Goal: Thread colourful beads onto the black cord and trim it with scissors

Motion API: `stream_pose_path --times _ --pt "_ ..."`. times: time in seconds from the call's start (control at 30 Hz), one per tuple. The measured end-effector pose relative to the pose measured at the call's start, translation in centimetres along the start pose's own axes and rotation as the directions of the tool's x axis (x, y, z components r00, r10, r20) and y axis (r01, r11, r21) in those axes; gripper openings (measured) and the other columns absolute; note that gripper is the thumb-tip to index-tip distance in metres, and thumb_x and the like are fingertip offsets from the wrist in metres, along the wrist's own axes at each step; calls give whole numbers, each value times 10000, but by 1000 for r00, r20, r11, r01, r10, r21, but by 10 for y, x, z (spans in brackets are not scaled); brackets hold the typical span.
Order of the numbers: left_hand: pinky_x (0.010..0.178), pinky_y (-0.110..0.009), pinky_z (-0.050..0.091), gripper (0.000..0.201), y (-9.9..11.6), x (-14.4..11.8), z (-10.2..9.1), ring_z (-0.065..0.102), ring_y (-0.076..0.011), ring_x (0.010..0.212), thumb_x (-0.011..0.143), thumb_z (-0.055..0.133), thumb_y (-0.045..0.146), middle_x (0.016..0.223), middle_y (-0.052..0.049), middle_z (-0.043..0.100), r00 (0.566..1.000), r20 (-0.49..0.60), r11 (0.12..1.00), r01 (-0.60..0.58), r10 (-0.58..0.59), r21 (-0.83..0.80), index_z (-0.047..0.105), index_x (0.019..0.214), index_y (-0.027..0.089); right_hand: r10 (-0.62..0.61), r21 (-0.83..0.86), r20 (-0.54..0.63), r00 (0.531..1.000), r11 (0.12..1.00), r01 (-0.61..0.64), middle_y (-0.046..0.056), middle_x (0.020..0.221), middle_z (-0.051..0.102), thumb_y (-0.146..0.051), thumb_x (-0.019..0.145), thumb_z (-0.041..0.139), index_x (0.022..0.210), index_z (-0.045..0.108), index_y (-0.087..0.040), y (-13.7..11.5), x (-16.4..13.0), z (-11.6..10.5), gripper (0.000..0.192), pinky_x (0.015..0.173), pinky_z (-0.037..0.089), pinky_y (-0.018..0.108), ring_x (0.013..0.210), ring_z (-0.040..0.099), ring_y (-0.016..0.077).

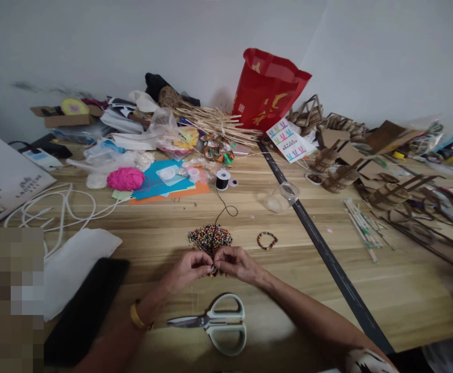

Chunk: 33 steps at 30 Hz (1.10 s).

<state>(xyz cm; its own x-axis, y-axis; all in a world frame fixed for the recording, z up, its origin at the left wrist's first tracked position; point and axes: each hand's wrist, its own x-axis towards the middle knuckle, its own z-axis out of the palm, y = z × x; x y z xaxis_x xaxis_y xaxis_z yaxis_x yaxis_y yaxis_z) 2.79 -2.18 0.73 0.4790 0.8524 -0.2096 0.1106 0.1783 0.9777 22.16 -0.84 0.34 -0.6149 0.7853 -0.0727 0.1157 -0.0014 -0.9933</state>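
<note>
Going L to R w/ the bead pile (pixel 209 238) as the landmark. Far left of it: one white sheet (pixel 74 269) and one black flat thing (pixel 82 311) on the bench (pixel 164 233), plus a loop of white cord (pixel 55 207). Up-left of the pile: one pink yarn ball (pixel 126 178) and some blue and orange paper (pixel 164 186).

Left hand (pixel 189 269) sits just below-left of the pile, wrist has one yellow band (pixel 136 317). Fingers pinched together, grip closed down on something tiny at the pile's near edge, prob a bead or thread, too small to tell. Right hand (pixel 236 263) mirrors it just below-right, fingertips meeting the left's, also pinched tight. Both forearms come in low from the near edge.

One pair of scissors (pixel 214 322) lies closed right below the hands, between the forearms. One black thread spool (pixel 222 180) straight above the pile, thread trailing down to it. One finished bead bracelet (pixel 267 240) just right of the pile. One clear jar (pixel 282 197) up-right, on its side. One dark strip (pixel 327 259) runs diagonally further right; one red bag (pixel 267 88) at the back.
</note>
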Motion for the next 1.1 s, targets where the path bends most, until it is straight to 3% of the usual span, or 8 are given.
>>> stream_pose_path --times 0.27,0.5,0.8,1.1 --pt "607 -243 402 182 11 -4 5 516 -145 627 740 603 311 641 -1 599 994 -94 985 -38 55 169 618 684 138 -1 23 -3 1000 1000 1 -29 596 480 -564 779 605 755 551 -132 -3 0 2 437 452 319 165 499 403 57" --pt "569 -235 375 211 11 -4 3 489 -134 591 761 575 331 615 8 563 990 -100 972 -79 103 221 591 683 136 0 78 -14 1000 997 1 -29 617 497 -563 773 617 797 544 -141 0 0 2 429 441 360 159 488 416 54" --pt "605 -257 425 168 10 -4 4 551 -143 610 719 630 290 627 -4 611 989 -142 998 -44 51 52 570 662 143 -59 58 -62 996 996 62 -49 606 428 -558 794 595 825 485 -160 -7 -1 3 414 456 299 177 501 359 63" --pt "567 -250 462 261 4 -3 5 589 -136 579 718 680 372 607 4 618 987 -154 997 -55 46 -50 560 683 143 -198 -157 -93 976 971 182 -11 676 494 -406 852 573 826 519 -158 -5 -3 4 254 512 336 198 575 430 94"
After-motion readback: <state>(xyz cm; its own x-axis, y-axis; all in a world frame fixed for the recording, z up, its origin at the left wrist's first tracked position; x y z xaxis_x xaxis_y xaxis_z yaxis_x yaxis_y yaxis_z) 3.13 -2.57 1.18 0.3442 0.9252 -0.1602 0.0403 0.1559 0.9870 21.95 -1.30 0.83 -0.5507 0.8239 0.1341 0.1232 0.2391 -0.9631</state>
